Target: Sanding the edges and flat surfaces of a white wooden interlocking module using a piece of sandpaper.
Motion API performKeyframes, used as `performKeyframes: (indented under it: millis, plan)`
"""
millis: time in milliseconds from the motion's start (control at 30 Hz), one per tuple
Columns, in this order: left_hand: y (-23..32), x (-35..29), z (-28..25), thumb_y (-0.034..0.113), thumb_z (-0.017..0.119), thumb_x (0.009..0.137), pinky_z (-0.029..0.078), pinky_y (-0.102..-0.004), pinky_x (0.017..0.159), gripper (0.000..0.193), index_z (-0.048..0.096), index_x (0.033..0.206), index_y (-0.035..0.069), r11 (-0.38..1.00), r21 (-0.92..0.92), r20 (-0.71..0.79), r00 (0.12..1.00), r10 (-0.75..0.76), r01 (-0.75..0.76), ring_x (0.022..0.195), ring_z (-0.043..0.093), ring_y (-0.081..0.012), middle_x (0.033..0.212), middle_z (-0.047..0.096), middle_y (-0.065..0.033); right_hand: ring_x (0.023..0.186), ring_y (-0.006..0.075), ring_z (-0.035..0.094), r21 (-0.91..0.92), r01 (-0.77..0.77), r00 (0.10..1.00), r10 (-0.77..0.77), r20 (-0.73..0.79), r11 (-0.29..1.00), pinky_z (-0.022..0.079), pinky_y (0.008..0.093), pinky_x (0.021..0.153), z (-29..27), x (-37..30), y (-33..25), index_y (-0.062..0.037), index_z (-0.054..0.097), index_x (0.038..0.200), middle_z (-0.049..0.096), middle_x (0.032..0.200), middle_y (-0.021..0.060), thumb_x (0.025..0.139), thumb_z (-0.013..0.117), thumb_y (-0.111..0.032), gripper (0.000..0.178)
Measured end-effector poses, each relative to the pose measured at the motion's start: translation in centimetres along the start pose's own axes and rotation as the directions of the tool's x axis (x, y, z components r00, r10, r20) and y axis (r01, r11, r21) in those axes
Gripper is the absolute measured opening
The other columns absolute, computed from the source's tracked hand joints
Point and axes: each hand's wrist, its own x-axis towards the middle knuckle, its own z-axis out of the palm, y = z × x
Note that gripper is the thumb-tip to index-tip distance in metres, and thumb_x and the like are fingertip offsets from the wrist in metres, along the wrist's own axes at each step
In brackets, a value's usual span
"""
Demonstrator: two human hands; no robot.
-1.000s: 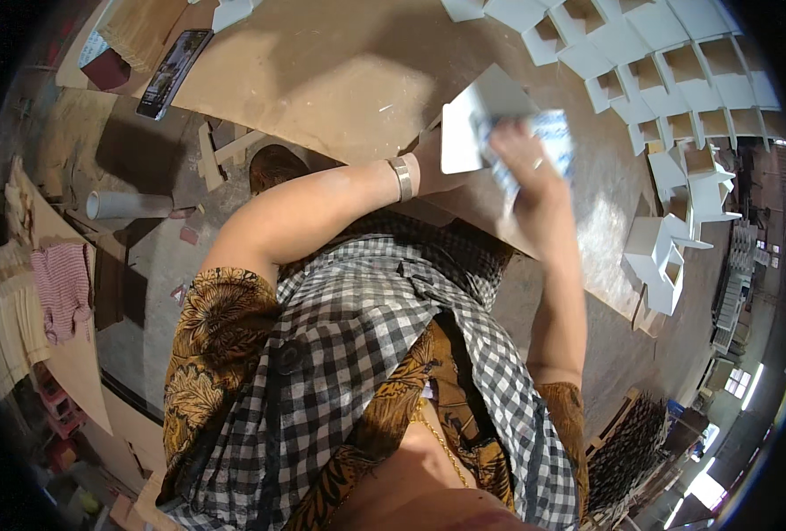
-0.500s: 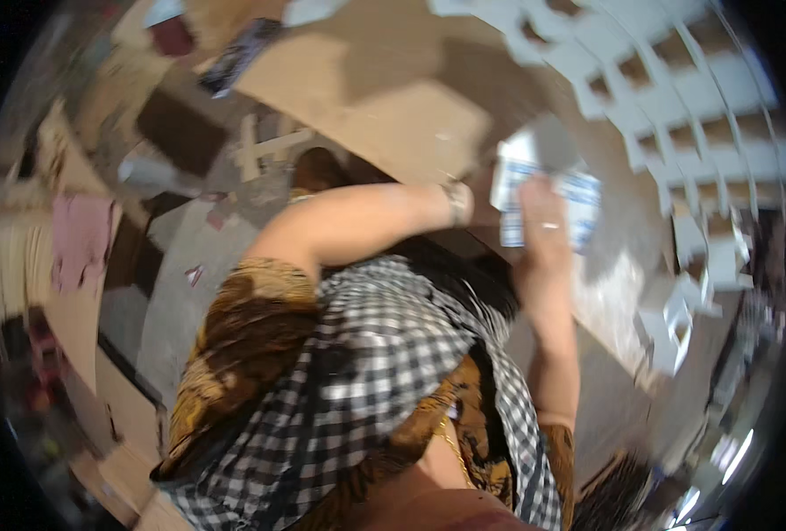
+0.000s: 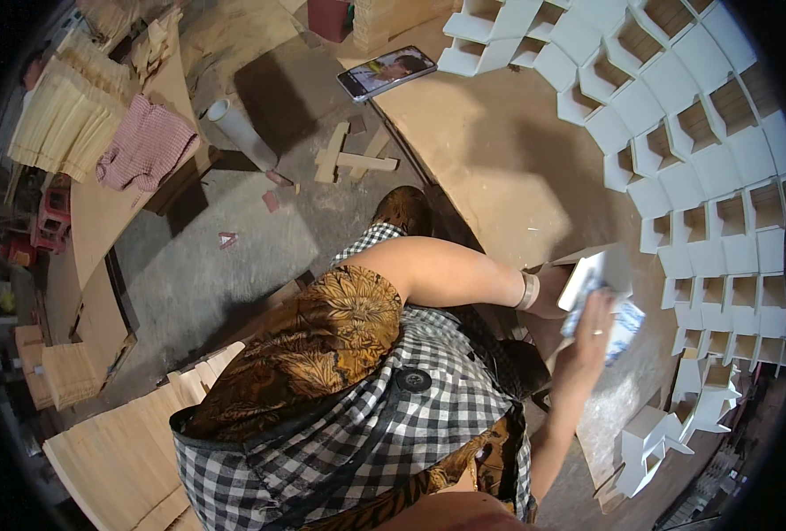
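Over the brown work board, my left hand (image 3: 549, 293) is closed on a small white open box (image 3: 598, 270), which hides most of its fingers. My right hand (image 3: 585, 347), slightly smeared by motion, is curled over a white and blue printed piece (image 3: 625, 326), cloth or paper, I cannot tell which. It lies against the near side of the box.
Stacked white open boxes (image 3: 698, 168) curve along the right side, and a few loose ones (image 3: 649, 442) lie below them. A phone (image 3: 388, 73) rests on the far edge of the board (image 3: 463, 133). Wood strips (image 3: 344, 159) lie on the floor; stacked planks (image 3: 136, 451) are lower left.
The view has swung left, so the scene sits farther right and is sharper. My hands still hold the white box and the blue printed piece close together.
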Motion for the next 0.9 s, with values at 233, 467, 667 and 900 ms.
performKeyframes:
  millis: [233,467,667,900]
  plan:
    - [-0.2,0.6,0.4,0.026,0.047,0.076,0.031,-0.0426,0.096,0.044,0.049,0.113,0.003,0.93,0.269,-0.15,0.943,0.297,-0.25,0.111,0.043,-0.0319,0.116,0.049,-0.017,0.124,0.0349,0.03,-0.146,0.0,1.0,0.002,0.015,0.989,0.025,0.0433,0.102,0.4,0.1,0.9,0.004,0.034,0.126,0.036,0.13,0.0213,0.064,0.039,0.016,0.063]
    - [-0.7,0.0,1.0,0.03,0.049,0.075,0.03,-0.0436,0.097,0.05,0.047,0.116,0.002,0.998,-0.015,-0.036,0.997,0.062,-0.062,0.114,0.04,-0.0316,0.119,0.047,-0.016,0.124,0.0356,0.031,-0.033,0.143,0.984,-0.139,0.113,0.989,0.026,0.045,0.101,0.0,0.4,0.5,0.0031,0.036,0.125,0.034,0.132,0.022,0.067,0.035,0.015,0.059]
    - [-0.6,0.4,1.2,0.016,0.046,0.076,0.028,-0.0448,0.098,0.042,0.048,0.116,0.004,0.929,0.275,-0.232,0.92,0.315,-0.249,0.114,0.04,-0.0341,0.122,0.044,-0.018,0.12,0.0315,0.037,-0.133,-0.072,0.988,0.089,0.125,0.988,0.03,0.0364,0.1,-1.5,3.4,6.8,-0.0012,0.042,0.124,0.039,0.128,0.0212,0.067,0.034,0.016,0.06]
    - [-0.8,0.4,1.8,0.029,0.047,0.079,0.029,-0.0442,0.098,0.044,0.048,0.115,0.004,0.981,0.06,-0.301,0.934,0.192,-0.182,0.114,0.04,-0.031,0.121,0.045,-0.0151,0.12,0.0325,0.037,0.068,-0.098,0.975,0.082,0.206,0.993,0.031,0.0375,0.099,-0.5,5.6,1.7,-0.0005,0.041,0.124,0.041,0.126,0.0218,0.068,0.035,0.016,0.058]
